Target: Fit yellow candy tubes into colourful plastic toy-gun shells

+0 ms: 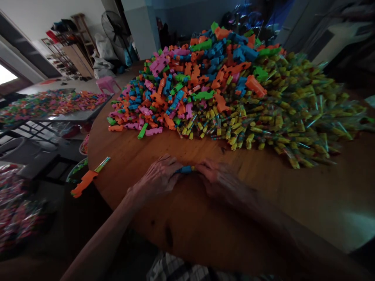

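Note:
Near the front of the round wooden table (263,183), my left hand (164,171) has its fingers closed on a small blue plastic piece (185,169). My right hand (212,173) pinches the yellow end at the right side of that same piece, so both hands meet around it. Most of the piece is hidden by my fingers. Beyond my hands lies a heap of orange, blue, green and pink plastic pieces (193,74). It runs into a pile of yellow tubes in clear wrapping (295,105) on the right.
An orange piece with a clear striped tube (84,182) juts over the table's left edge. Another table (79,116) with colourful pieces stands at the left, near a pink stool (107,83) and a standing fan (113,27). Wrapped items (17,207) lie at the lower left.

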Demonstrator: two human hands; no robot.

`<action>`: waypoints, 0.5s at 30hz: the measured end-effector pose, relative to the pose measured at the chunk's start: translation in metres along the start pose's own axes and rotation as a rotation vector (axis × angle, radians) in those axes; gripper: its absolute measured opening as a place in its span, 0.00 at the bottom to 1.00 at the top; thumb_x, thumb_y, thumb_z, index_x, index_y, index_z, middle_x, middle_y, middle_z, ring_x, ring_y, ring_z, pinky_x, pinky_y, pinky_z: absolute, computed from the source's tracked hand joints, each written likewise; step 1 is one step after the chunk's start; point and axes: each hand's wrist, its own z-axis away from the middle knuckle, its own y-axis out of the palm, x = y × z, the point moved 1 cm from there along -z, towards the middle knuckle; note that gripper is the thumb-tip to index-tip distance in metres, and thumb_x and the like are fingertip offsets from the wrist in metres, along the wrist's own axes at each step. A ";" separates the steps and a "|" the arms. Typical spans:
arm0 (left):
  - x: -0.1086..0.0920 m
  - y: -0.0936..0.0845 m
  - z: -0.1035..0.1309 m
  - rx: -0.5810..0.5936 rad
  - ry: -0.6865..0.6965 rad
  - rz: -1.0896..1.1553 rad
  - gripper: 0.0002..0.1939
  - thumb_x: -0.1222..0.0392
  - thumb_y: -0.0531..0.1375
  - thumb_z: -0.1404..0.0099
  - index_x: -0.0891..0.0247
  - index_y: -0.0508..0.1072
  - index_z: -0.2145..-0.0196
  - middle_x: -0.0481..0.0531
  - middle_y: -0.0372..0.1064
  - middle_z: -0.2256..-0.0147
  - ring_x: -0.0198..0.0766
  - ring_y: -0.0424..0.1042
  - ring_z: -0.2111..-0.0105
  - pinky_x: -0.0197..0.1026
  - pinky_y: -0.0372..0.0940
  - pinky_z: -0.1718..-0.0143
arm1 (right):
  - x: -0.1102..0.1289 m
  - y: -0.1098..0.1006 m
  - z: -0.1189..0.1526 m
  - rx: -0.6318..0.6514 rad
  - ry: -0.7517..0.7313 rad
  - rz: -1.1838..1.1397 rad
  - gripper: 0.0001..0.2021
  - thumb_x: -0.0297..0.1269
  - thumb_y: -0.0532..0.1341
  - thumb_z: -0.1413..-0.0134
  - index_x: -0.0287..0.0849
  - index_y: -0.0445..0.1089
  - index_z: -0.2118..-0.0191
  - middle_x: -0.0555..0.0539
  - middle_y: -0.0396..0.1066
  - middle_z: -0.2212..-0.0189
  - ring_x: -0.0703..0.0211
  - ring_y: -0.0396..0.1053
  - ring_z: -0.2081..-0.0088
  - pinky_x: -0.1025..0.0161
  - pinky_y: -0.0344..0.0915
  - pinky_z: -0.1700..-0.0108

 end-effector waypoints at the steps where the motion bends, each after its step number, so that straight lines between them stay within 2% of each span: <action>1: -0.001 0.000 0.000 0.004 0.005 0.005 0.09 0.63 0.54 0.26 0.62 0.75 0.57 0.54 0.69 0.64 0.42 0.68 0.60 0.44 0.63 0.59 | 0.000 0.000 0.000 0.002 -0.016 -0.001 0.13 0.26 0.54 0.36 0.35 0.73 0.52 0.39 0.71 0.59 0.55 0.69 0.59 0.60 0.62 0.58; 6: 0.000 0.002 -0.001 0.006 0.017 0.015 0.10 0.62 0.52 0.25 0.63 0.73 0.57 0.54 0.68 0.64 0.41 0.69 0.61 0.42 0.62 0.62 | -0.001 0.002 0.004 -0.040 -0.057 -0.036 0.13 0.27 0.54 0.36 0.37 0.73 0.52 0.40 0.72 0.57 0.56 0.70 0.60 0.61 0.64 0.57; 12: 0.005 0.006 -0.001 -0.021 0.055 0.014 0.12 0.60 0.51 0.25 0.64 0.74 0.58 0.54 0.66 0.65 0.40 0.66 0.64 0.43 0.61 0.64 | -0.002 0.011 0.008 -0.026 -0.067 0.033 0.14 0.29 0.54 0.38 0.39 0.72 0.50 0.41 0.72 0.52 0.58 0.70 0.64 0.61 0.63 0.63; 15: 0.007 0.005 -0.002 -0.016 0.076 0.052 0.14 0.60 0.49 0.24 0.63 0.74 0.59 0.54 0.67 0.66 0.40 0.66 0.64 0.43 0.62 0.63 | -0.002 0.016 0.005 -0.025 -0.034 0.010 0.13 0.32 0.53 0.35 0.41 0.72 0.51 0.44 0.73 0.55 0.59 0.69 0.66 0.62 0.60 0.66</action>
